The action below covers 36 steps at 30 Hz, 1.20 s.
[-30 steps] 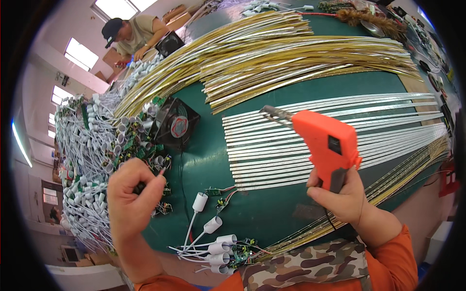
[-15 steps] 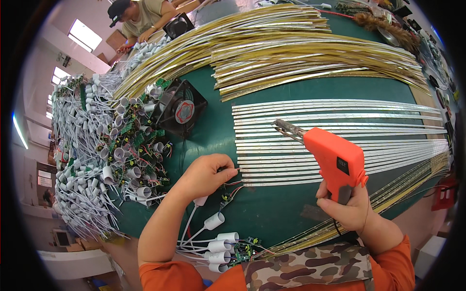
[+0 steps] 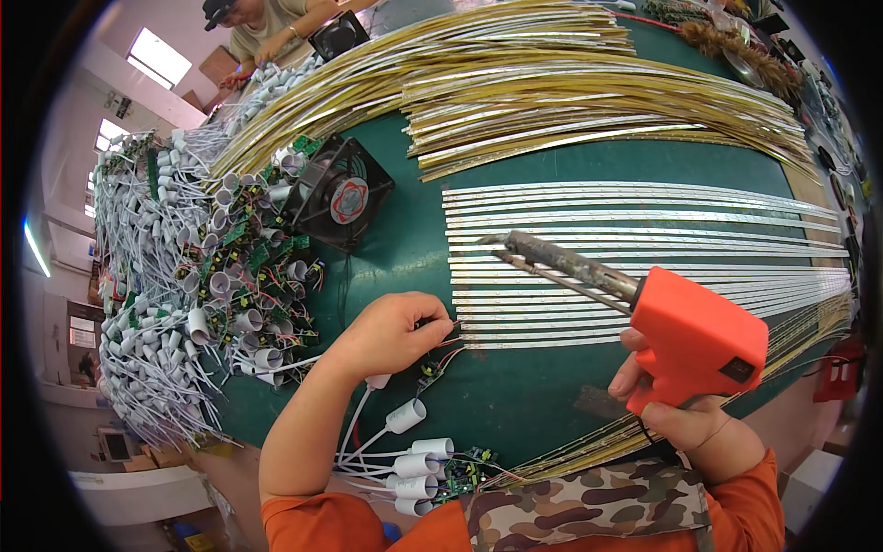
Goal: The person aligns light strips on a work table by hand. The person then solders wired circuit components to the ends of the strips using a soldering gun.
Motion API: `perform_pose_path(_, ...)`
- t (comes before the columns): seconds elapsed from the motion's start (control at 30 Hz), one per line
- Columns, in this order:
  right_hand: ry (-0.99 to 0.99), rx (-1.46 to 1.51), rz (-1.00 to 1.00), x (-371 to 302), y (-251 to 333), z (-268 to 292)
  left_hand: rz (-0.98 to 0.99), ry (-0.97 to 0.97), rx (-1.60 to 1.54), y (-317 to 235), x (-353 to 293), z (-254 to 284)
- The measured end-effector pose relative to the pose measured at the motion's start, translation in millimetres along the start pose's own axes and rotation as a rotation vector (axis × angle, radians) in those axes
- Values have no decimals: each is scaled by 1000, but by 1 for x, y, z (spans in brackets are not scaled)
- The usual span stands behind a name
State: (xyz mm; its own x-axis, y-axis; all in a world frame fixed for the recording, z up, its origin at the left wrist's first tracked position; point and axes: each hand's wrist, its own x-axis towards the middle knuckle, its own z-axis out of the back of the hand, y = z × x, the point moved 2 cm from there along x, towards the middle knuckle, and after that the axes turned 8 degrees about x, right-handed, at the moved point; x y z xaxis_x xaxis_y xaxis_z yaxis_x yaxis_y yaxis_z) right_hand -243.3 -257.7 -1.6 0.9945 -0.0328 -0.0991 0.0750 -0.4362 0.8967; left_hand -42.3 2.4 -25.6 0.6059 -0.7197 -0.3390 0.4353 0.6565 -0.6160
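My right hand (image 3: 688, 421) is wrapped around the handle of an orange soldering gun (image 3: 701, 333). Its long dark metal tip points left and hangs over a row of narrow silver LED strips (image 3: 635, 221). My left hand (image 3: 397, 329) is closed in a pinch at the left ends of the lowest strips. Thin wires (image 3: 449, 344) show beside its fingertips; their ends are partly hidden. Just below, a small circuit board (image 3: 430, 373) lies near a white plastic tube (image 3: 406, 416) with a white cable. Several more such tubes lie by my left forearm.
A large heap of white tubes, cables and circuit boards (image 3: 221, 276) covers the left side. Beside it stands a black fan (image 3: 338, 195). Bundles of yellow-and-silver strips (image 3: 589, 101) fill the far side; more lie at near right. A co-worker (image 3: 267, 28) sits at far left.
The soldering gun has come nearer and lower to the right, turning so its tip lies more sideways over the strips. My left hand stays nearly in place.
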Motion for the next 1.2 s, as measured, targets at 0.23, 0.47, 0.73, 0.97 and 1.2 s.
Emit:
perform_pose_path(0.23, 86, -58, -132, 12, -12, 2, -1, -24, 58, 2, 0, -6)
perform_pose_path(0.47, 206, -405, -32, 17, -21, -1, 44, -18, 122, -5, 1, -4)
perform_pose_path(0.73, 289, -592, 149, 20, -23, -7, -1, 9, 188, -3, 6, -4)
perform_pose_path(0.97, 260, -586, 191, 19, -25, -11, 24, 28, 198, -4, 9, -4)
perform_pose_path(1.2, 272, -568, 260, 18, -29, -11, 57, 15, 184, -7, 7, -7)
